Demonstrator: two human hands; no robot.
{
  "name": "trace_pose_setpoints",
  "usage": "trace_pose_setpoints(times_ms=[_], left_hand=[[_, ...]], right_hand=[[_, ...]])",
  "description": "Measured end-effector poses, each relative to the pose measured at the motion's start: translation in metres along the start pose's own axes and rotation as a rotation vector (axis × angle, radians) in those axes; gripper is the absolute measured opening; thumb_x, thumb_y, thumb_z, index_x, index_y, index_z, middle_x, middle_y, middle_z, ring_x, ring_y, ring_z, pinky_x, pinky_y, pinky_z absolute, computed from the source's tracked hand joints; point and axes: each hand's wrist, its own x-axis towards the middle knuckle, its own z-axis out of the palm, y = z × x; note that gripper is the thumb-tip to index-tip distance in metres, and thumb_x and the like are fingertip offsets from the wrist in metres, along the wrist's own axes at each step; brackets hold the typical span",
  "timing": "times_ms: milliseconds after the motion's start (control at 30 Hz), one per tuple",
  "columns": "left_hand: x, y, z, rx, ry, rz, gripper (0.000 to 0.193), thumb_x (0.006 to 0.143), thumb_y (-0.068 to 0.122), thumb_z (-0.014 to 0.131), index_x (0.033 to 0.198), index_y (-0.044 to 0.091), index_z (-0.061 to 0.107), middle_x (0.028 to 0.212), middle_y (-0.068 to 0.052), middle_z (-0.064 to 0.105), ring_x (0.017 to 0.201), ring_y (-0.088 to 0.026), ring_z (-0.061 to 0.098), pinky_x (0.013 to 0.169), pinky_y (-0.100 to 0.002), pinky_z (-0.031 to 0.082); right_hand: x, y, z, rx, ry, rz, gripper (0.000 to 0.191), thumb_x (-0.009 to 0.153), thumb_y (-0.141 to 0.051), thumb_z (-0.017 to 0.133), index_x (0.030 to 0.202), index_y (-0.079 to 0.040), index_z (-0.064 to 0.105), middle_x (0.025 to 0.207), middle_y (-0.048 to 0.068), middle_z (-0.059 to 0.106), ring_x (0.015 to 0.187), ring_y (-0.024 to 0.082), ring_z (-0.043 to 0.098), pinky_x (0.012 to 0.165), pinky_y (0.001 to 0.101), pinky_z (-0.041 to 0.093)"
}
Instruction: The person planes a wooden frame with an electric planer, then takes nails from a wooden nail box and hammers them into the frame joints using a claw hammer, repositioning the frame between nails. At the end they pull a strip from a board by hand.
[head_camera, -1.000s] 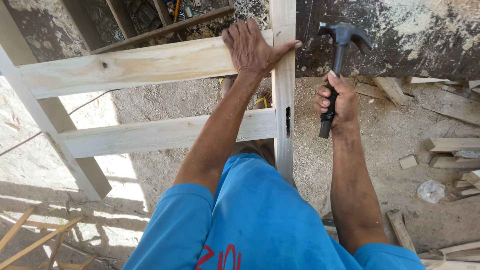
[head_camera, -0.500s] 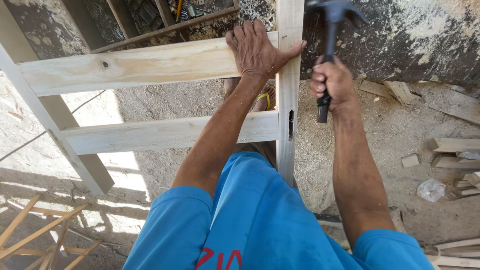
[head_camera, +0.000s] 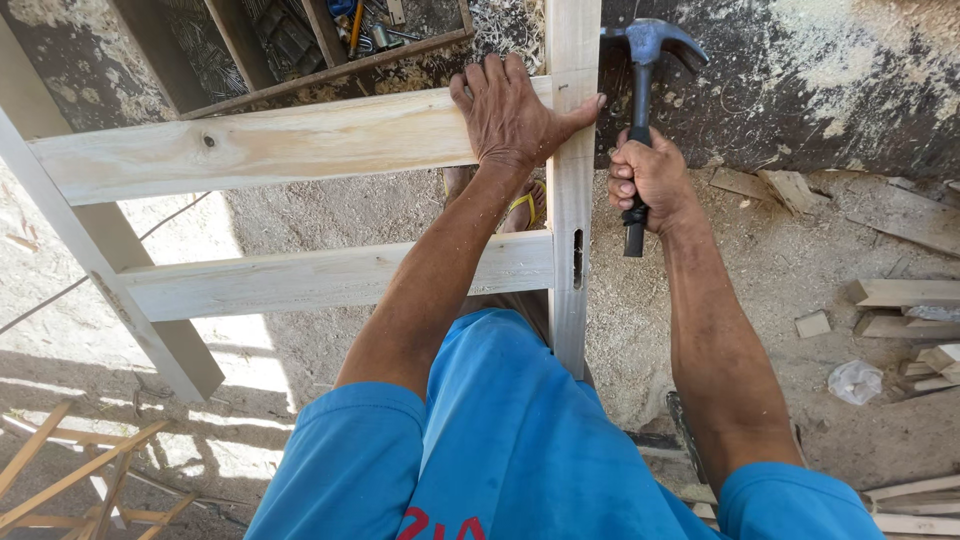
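A pale wooden frame stands in front of me, with an upper rail (head_camera: 270, 145), a lower rail (head_camera: 330, 275) and an upright post (head_camera: 571, 200) at their right ends. My left hand (head_camera: 510, 115) lies flat over the joint of the upper rail and the post, fingers spread. My right hand (head_camera: 650, 180) grips the black handle of a claw hammer (head_camera: 645, 60), whose steel head is close to the right side of the post, near its top. A slot is cut in the post beside the lower rail.
A slanted board (head_camera: 90, 250) closes the frame's left side. Wood offcuts (head_camera: 900, 300) and a crumpled bag (head_camera: 855, 380) lie on the dirt at right. A tool tray (head_camera: 330, 35) sits at top. Thin sticks (head_camera: 70, 470) lie bottom left.
The hammer went up out of the top of the view, then came back down beside the post. My left hand has stayed on the joint.
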Motion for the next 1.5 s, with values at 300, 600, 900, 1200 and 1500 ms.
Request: trace_pose_setpoints(times_ms=[300,600,900,1200,1500], left_hand=[[-0.001,-0.002,0.0,-0.021,0.032,0.027,0.104,0.058,0.091,0.069,0.106,0.0,0.06,0.103,-0.014,0.049,0.108,-0.032,0.042,0.104,-0.054,0.022],[-0.002,-0.004,0.007,0.001,0.054,0.058,0.106,0.061,0.093,0.067,0.11,0.0,0.061,0.105,-0.014,0.049,0.111,-0.032,0.042,0.106,-0.055,0.02],[0.003,-0.005,0.007,0.03,-0.053,-0.004,0.106,0.059,0.097,0.063,0.114,0.007,0.058,0.103,-0.01,0.047,0.105,-0.027,0.042,0.102,-0.053,0.024],[-0.001,-0.005,0.009,-0.016,0.023,0.036,0.098,0.063,0.094,0.067,0.105,0.006,0.06,0.106,-0.012,0.047,0.11,-0.03,0.042,0.106,-0.054,0.023],[0.003,-0.002,0.004,-0.045,0.185,0.057,0.109,0.053,0.093,0.071,0.109,0.0,0.059,0.102,-0.014,0.05,0.104,-0.031,0.043,0.1,-0.052,0.024]], right_hand=[[-0.029,-0.027,0.023,-0.388,0.096,-0.188,0.016,0.098,-0.013,0.065,0.1,-0.009,0.05,0.07,-0.003,0.054,0.05,0.006,0.052,0.039,0.0245,0.044],[-0.146,-0.034,0.04,-0.68,0.105,-1.045,0.038,0.122,-0.037,0.033,0.111,-0.005,0.051,0.071,0.005,0.057,0.053,0.009,0.06,0.049,0.0257,0.051],[-0.102,0.01,0.06,-0.822,0.198,-0.808,0.034,0.117,-0.035,0.041,0.105,-0.007,0.056,0.065,0.001,0.055,0.043,0.008,0.051,0.037,0.0246,0.042],[-0.163,0.0,0.051,-0.654,0.236,-1.227,0.038,0.121,-0.036,0.039,0.109,-0.005,0.057,0.069,0.004,0.06,0.052,0.009,0.061,0.043,0.0252,0.048],[-0.081,0.021,0.065,-0.927,0.291,-0.792,0.036,0.118,-0.034,0.044,0.102,-0.007,0.062,0.061,-0.002,0.056,0.046,0.007,0.056,0.037,0.0265,0.042]])
